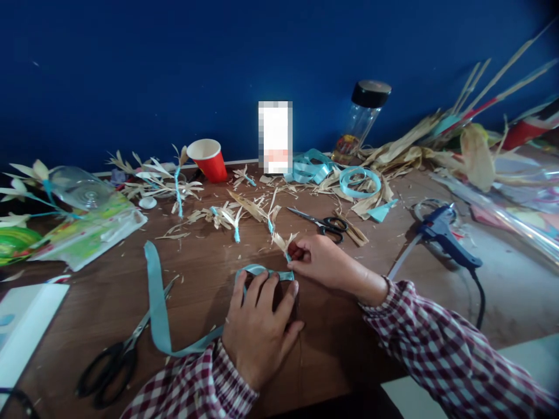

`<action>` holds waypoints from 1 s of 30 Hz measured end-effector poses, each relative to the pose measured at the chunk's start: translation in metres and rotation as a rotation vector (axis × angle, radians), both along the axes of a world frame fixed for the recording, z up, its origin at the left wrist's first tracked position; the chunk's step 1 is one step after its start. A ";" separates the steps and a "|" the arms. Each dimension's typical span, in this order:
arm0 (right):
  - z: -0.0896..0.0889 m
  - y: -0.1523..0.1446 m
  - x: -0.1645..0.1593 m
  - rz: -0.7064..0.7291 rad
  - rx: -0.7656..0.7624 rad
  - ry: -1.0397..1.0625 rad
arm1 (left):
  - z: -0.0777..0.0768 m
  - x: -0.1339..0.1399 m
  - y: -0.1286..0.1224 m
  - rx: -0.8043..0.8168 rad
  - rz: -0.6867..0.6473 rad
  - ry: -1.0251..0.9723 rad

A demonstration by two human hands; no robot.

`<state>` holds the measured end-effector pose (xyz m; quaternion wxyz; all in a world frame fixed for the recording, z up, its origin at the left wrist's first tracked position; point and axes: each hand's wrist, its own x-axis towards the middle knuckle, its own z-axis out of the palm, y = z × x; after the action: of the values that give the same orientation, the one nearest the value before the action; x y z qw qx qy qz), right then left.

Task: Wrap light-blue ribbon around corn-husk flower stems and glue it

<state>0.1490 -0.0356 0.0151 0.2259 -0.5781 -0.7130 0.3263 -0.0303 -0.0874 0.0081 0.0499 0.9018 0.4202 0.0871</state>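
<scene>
Blue ribbon (158, 302) under LH (259, 320), husk (282, 243) in RH (327, 262)

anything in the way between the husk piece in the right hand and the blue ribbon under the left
Nothing visible does: the husk piece in the right hand is close beside the blue ribbon, which the left hand partly covers.

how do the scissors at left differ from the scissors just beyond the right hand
The left scissors point away and rightward; the far scissors point mostly leftward. Blue ribbon crosses the left scissors' blades; no ribbon crosses the far scissors' blades. Both have black handles and lie on the table.
</scene>
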 end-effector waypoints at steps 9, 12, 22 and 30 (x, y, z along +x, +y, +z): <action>-0.007 0.000 -0.001 0.005 0.006 -0.033 | -0.001 -0.001 0.000 0.011 -0.003 -0.032; -0.008 0.000 -0.001 0.017 0.009 -0.039 | -0.001 -0.002 -0.001 0.029 0.010 -0.063; -0.008 0.000 0.000 0.030 0.046 -0.050 | -0.003 -0.002 -0.001 0.025 -0.021 -0.075; -0.007 -0.001 -0.002 0.010 0.059 -0.105 | -0.003 -0.002 0.000 0.024 -0.029 -0.069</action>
<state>0.1471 -0.0369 0.0077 0.2033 -0.5840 -0.7360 0.2754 -0.0320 -0.0877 0.0051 0.0548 0.9048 0.4041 0.1225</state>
